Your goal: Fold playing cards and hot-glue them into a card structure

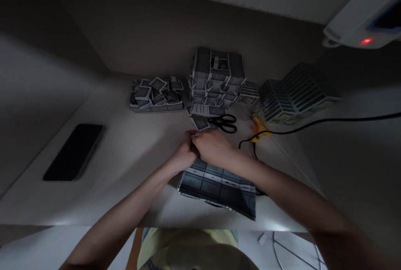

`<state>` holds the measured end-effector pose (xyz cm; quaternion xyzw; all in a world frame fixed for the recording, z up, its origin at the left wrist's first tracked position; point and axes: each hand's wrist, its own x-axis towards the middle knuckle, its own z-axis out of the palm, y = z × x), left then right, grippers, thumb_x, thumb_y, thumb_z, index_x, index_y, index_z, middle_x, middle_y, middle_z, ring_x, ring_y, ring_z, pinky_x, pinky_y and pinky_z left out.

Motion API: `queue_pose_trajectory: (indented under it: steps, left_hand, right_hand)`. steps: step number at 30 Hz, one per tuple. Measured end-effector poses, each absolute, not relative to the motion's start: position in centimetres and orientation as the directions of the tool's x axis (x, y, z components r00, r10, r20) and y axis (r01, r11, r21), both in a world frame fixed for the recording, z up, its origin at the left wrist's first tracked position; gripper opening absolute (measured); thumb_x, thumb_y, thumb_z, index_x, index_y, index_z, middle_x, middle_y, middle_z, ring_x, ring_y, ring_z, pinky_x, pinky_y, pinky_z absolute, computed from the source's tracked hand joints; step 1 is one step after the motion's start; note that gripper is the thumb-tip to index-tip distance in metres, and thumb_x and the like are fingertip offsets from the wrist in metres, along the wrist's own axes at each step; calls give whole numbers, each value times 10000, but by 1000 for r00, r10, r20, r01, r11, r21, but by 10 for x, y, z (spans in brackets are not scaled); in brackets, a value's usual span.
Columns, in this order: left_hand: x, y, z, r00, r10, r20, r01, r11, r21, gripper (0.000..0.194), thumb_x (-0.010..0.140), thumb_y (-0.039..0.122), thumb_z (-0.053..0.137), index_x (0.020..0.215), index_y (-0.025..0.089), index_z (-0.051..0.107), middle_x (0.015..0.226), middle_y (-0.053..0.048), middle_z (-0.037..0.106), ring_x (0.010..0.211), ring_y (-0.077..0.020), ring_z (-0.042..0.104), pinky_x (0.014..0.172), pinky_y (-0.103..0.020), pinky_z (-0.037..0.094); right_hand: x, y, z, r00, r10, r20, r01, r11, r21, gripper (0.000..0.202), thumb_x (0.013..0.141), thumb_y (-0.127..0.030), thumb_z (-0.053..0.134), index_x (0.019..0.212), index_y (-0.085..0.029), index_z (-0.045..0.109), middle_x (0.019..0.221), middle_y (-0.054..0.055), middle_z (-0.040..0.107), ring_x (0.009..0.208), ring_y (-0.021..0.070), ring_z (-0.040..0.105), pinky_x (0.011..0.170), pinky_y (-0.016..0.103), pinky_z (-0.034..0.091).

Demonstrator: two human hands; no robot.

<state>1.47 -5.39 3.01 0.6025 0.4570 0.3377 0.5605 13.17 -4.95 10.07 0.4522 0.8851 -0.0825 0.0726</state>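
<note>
My left hand (184, 153) and my right hand (210, 146) meet, closed, at the far left corner of an open box built from patterned playing cards (216, 179). Their fingers pinch its edge, though the fingertips and the exact spot they grip are hidden. The box lies on the table, its near side facing me. Just beyond my hands are black-handled scissors (227, 123) on several loose cards (200, 122). To the right of the scissors rests a yellow glue gun (259, 129) with a black cord.
At the back stands a taller card structure (216, 76). A card tray (156, 108) heaped with cut cards is left of it, and a stepped card structure (291, 92) right. A black phone (74, 152) lies at left. A white device (360, 19) with a red light hangs upper right.
</note>
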Motion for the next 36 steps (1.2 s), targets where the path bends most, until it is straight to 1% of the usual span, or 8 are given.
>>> queue_pose_trajectory:
  steps: [3, 5, 9, 14, 20, 27, 31, 36]
  left_hand:
    - [15, -53, 29, 357, 920, -160, 167, 105, 980, 488, 624, 47, 431, 1102, 122, 377, 981, -70, 588, 913, -166, 552, 783, -280, 426]
    - [15, -53, 27, 373, 909, -183, 176, 124, 976, 494, 612, 30, 410, 1095, 130, 379, 947, -51, 596, 864, -152, 555, 733, -262, 427]
    - [17, -52, 24, 391, 902, -184, 188, 117, 975, 500, 609, 4, 391, 1090, 139, 386, 924, -34, 603, 825, -134, 555, 706, -244, 426]
    - [18, -52, 27, 384, 909, -164, 249, 69, 966, 447, 661, 5, 372, 1088, 129, 407, 900, -38, 617, 834, -138, 568, 758, -258, 432]
    - [16, -51, 33, 394, 906, -156, 320, 24, 947, 464, 663, 2, 408, 1112, 112, 431, 947, -74, 634, 862, -171, 586, 789, -286, 440]
    - [19, -51, 35, 396, 901, -176, 391, 8, 921, 408, 712, 42, 429, 1115, 101, 442, 878, -82, 667, 835, -193, 607, 734, -291, 459]
    - [20, -51, 29, 389, 912, -129, 388, -35, 921, 408, 714, 60, 440, 1121, 92, 448, 907, -97, 663, 849, -206, 603, 728, -300, 463]
    - [21, -51, 29, 374, 921, -110, 402, -54, 914, 397, 704, 62, 435, 1097, 98, 475, 962, -104, 646, 903, -213, 592, 781, -312, 458]
  right_hand:
    - [143, -51, 104, -509, 840, -189, 861, 492, -129, 235, 827, -232, 434, 898, -156, 645, 884, 87, 673, 804, 201, 619, 636, 274, 400]
    - [149, -54, 107, -501, 845, -188, 864, 477, -163, 251, 849, -254, 412, 904, -180, 645, 898, 74, 671, 834, 180, 613, 674, 265, 392]
    - [151, -59, 111, -531, 822, -207, 847, 520, -108, 254, 843, -176, 397, 885, -168, 646, 919, 84, 664, 856, 177, 604, 696, 268, 384]
    - [144, -55, 116, -560, 785, -264, 821, 570, -46, 219, 790, -132, 441, 866, -144, 646, 888, 98, 670, 814, 204, 617, 644, 278, 398]
    - [140, -50, 124, -589, 748, -306, 791, 612, -25, 222, 759, -92, 451, 814, -110, 665, 804, 138, 673, 739, 215, 627, 598, 274, 404]
    - [134, -51, 128, -587, 709, -391, 776, 630, -25, 217, 754, -78, 459, 797, -86, 672, 769, 144, 671, 719, 182, 620, 622, 257, 415]
    - [131, -50, 129, -599, 706, -377, 772, 634, -40, 230, 780, -87, 443, 797, -84, 673, 768, 146, 672, 726, 178, 619, 619, 251, 414]
    - [137, -47, 118, -587, 744, -320, 794, 606, -49, 208, 771, -105, 458, 772, -98, 665, 762, 132, 673, 703, 195, 622, 568, 261, 392]
